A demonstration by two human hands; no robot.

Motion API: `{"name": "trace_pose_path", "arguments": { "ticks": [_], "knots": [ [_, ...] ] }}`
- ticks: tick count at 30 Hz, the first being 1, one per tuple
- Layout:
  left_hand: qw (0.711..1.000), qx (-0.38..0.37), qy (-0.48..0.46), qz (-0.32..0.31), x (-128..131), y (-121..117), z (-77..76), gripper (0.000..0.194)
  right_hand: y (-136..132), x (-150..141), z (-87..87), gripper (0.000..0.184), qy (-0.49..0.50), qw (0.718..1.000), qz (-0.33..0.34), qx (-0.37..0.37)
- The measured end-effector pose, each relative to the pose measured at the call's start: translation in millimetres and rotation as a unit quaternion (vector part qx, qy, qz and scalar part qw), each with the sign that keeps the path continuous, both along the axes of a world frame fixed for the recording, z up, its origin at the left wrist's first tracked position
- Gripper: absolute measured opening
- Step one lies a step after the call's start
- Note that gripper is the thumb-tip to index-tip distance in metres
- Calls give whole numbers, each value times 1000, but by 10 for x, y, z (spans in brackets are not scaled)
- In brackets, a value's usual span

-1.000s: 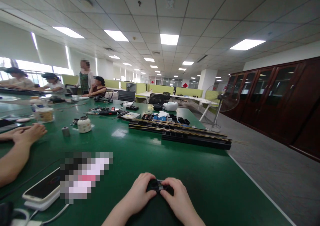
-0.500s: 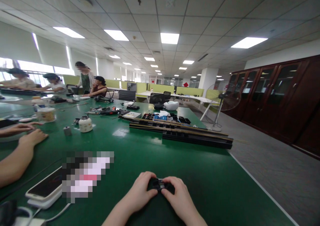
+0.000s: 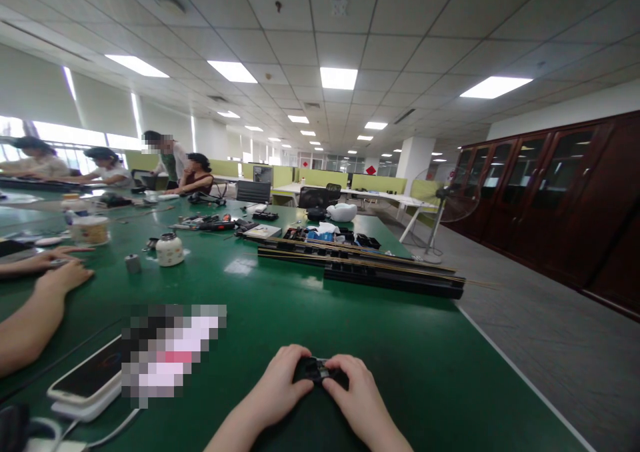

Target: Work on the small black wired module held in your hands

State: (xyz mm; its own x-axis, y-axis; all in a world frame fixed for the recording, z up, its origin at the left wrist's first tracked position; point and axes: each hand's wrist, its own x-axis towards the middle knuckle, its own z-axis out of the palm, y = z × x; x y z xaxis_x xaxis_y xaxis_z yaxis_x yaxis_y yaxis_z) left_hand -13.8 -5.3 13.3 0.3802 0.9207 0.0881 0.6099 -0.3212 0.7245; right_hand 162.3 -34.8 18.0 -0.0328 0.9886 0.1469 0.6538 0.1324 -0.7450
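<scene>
At green tabletop [image 3: 450,365] | left hand [image 3: 284,376], right hand [image 3: 354,384] | both grips pinching one small black part [image 3: 316,370]

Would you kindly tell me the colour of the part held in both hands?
The part is mostly black, best seen in the head view.

Ceiling lights [image 3: 339,79] glow white above us, and daylight glares through the windows [image 3: 121,143]. Pale reflections [image 3: 240,266] shine on the table [image 3: 280,315]; the cabinets [image 3: 543,192] stand dim. Far desks [image 3: 367,196] look soft, lines stretch toward the edges, and coarse pixels [image 3: 173,357] blot one patch.
</scene>
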Motion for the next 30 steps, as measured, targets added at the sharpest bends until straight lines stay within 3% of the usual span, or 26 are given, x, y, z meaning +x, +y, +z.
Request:
{"name": "trace_pose_path", "arguments": {
  "ticks": [4, 10, 17, 30],
  "knots": [
    [1000, 1, -2, 7, 6, -5, 10, 45, -2, -5, -2, 18, -3, 1000, -1, -3],
    [1000, 13, 12, -10, 12, -1, 26, 32, -7, -5, -2, 18, -1, 1000, 0, 6],
    [1000, 20, 10, -6, 6, 17, -25, 32, -3, -1, 0, 19, 9, 1000, -7, 13],
    [1000, 18, 5, -9, -4, 14, -12, 34, 42, 139, 31, 35, 85, 987, -112, 78]
  ]
}}
